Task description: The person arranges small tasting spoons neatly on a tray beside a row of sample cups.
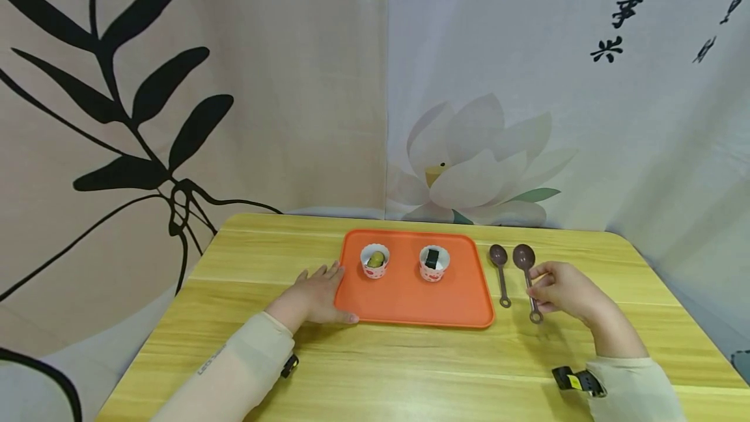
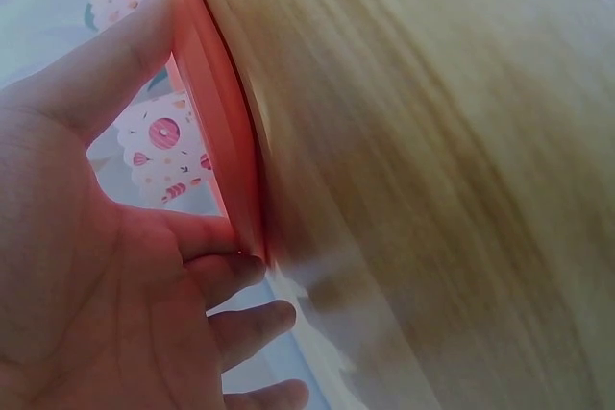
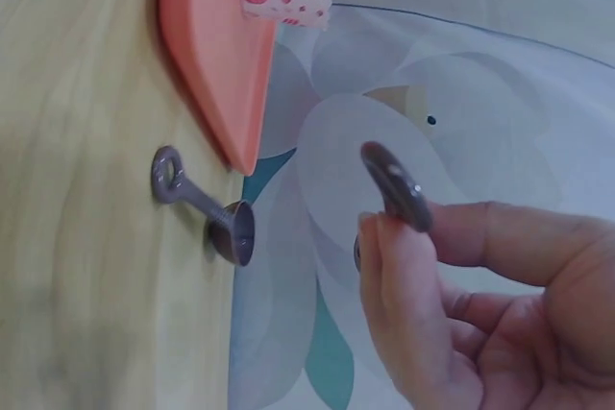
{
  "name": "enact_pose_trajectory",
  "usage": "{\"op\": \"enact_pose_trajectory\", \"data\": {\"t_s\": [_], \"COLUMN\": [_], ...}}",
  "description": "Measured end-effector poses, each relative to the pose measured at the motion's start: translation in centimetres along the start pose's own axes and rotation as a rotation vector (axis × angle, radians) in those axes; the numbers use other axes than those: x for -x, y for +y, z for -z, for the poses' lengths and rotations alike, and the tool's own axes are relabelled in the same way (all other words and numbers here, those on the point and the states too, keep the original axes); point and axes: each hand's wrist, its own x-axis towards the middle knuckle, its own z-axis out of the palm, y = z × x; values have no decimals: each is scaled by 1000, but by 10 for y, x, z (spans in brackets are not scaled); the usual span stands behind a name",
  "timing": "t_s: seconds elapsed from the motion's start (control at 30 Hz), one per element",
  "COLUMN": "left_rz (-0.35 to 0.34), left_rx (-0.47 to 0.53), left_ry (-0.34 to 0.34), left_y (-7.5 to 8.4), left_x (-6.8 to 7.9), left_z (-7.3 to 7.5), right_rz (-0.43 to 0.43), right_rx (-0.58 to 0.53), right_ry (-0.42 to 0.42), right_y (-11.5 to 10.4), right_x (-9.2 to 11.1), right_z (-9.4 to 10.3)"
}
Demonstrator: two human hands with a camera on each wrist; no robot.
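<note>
My right hand (image 1: 565, 292) pinches a brown spoon (image 1: 524, 257) by its handle, near the ring end; in the right wrist view the handle (image 3: 397, 185) sits between thumb and fingers, held off the table. A second brown spoon (image 1: 499, 256) lies on the table, left of the held one. My left hand (image 1: 319, 295) rests against the left edge of the orange tray (image 1: 410, 305), fingers fairly straight and thumb at the near corner. On the tray stand two patterned paper cups, one (image 1: 375, 271) with a greenish-yellow piece, the other (image 1: 431, 273) with a black-and-white piece.
The wooden table (image 1: 445, 376) extends around the tray and spoons. Behind its far edge hangs a printed curtain (image 1: 310, 83) with dark leaves and a pale lotus.
</note>
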Motion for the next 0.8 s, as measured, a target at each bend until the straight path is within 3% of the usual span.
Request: {"op": "enact_pose_trajectory", "data": {"t_s": [0.8], "left_rz": [-2], "left_rx": [-5], "left_ry": [4], "left_y": [0], "left_x": [0], "left_z": [0], "right_rz": [103], "right_rx": [-27], "right_ry": [109], "right_y": [-36], "right_x": [9], "right_z": [-14]}}
